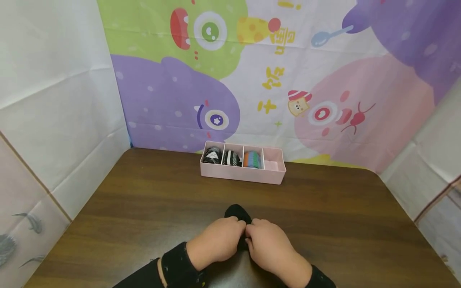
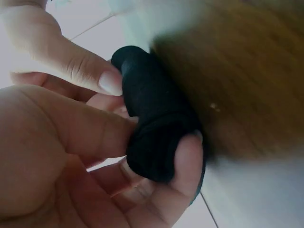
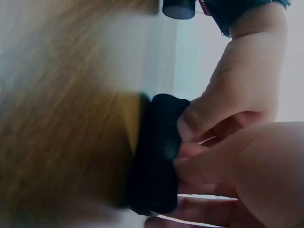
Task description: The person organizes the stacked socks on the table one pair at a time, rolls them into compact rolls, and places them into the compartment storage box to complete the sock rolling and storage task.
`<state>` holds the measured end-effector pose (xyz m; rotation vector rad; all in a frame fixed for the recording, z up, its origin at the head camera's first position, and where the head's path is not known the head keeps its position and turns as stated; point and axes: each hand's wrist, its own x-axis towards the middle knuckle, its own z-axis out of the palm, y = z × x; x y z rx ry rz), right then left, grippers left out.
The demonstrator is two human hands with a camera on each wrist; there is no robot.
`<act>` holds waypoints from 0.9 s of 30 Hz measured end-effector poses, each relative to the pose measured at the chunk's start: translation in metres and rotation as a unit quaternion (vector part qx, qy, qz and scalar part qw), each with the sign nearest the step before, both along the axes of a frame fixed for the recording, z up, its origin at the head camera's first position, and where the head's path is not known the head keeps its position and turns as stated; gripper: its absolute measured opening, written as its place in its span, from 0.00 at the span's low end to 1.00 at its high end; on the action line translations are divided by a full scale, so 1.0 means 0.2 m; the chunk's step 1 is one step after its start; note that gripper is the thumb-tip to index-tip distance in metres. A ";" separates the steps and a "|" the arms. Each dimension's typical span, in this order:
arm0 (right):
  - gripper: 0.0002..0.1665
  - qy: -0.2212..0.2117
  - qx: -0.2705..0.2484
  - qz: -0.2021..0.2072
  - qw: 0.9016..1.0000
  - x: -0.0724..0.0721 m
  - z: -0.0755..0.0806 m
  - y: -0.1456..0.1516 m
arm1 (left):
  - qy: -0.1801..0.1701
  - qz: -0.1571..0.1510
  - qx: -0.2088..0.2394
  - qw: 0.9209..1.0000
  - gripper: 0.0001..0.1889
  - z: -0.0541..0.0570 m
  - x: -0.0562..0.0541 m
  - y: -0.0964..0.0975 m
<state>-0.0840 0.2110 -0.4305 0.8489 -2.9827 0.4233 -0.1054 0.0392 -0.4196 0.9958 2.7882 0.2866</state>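
A rolled black sock (image 1: 237, 212) lies at the front middle of the wooden table, partly covered by both hands. My left hand (image 1: 221, 239) grips it from the left. In the left wrist view its thumb and a finger pinch the near end of the roll (image 2: 154, 95), where folded layers show. My right hand (image 1: 268, 244) holds the sock from the other side, knuckles close to the left hand. The right wrist view shows the roll (image 3: 159, 152) between the thumbs and fingers of both hands, just over the tabletop.
Beyond the hands, a pink divided box (image 1: 241, 173) stands near the table's back edge. Its three left compartments hold a dark patterned sock (image 1: 212, 155), a black-and-white striped sock (image 1: 231, 158) and a blue-and-orange sock (image 1: 253, 159). A cartoon-printed cloth (image 1: 266, 132) hangs behind the table (image 1: 144, 188).
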 end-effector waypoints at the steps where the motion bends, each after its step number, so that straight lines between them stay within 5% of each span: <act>1: 0.08 0.006 0.009 0.006 1.000 0.01 0.00 0.00 | 0.001 -0.003 -0.006 1.000 0.05 0.00 0.00 0.00; 12: 0.13 0.023 0.104 0.036 0.994 0.07 0.03 -0.04 | -0.012 -0.018 -0.022 1.000 0.02 0.01 0.01 -0.01; 27: 0.08 0.005 0.078 0.025 0.997 0.05 0.02 -0.05 | -0.062 0.018 0.007 0.998 0.08 -0.01 -0.03 -0.03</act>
